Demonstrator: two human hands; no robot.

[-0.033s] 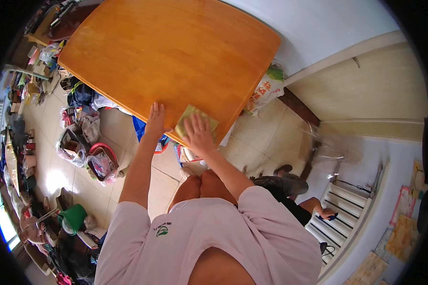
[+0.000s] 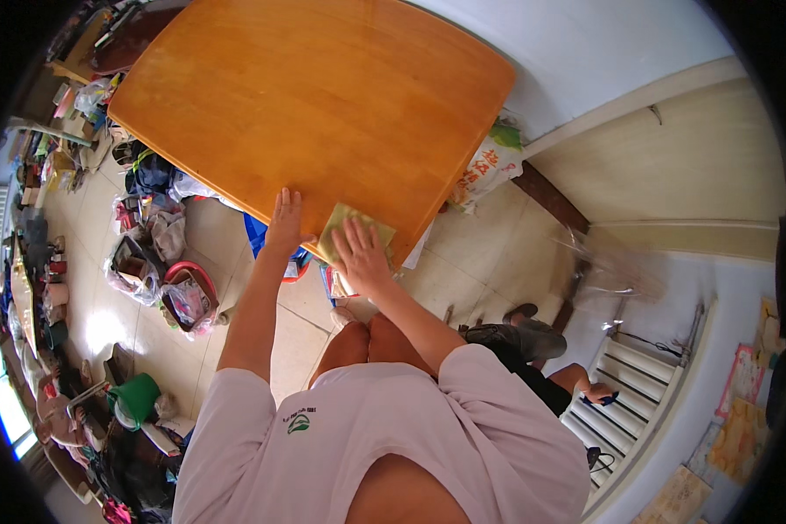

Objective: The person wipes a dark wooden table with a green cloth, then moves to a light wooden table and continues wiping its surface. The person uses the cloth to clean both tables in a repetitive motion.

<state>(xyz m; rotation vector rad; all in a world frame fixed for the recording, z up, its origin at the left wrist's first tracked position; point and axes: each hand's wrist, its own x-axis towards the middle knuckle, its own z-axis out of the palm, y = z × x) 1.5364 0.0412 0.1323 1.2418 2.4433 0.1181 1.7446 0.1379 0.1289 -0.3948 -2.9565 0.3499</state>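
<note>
Here, table: a wide orange wooden table [image 2: 306,96], its near edge at the person's hands.
Cloth: a yellow-green cloth [image 2: 351,225] lies flat at that near edge.
Right hand: the right hand [image 2: 358,253] presses on the cloth, fingers spread, gripping nothing.
Left hand: the left hand [image 2: 286,218] rests flat on the tabletop just beside the cloth, open, holding nothing.

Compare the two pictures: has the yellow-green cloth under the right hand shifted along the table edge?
No. The cloth lies at the same spot on the near edge of the wooden table, under the right hand.
</note>
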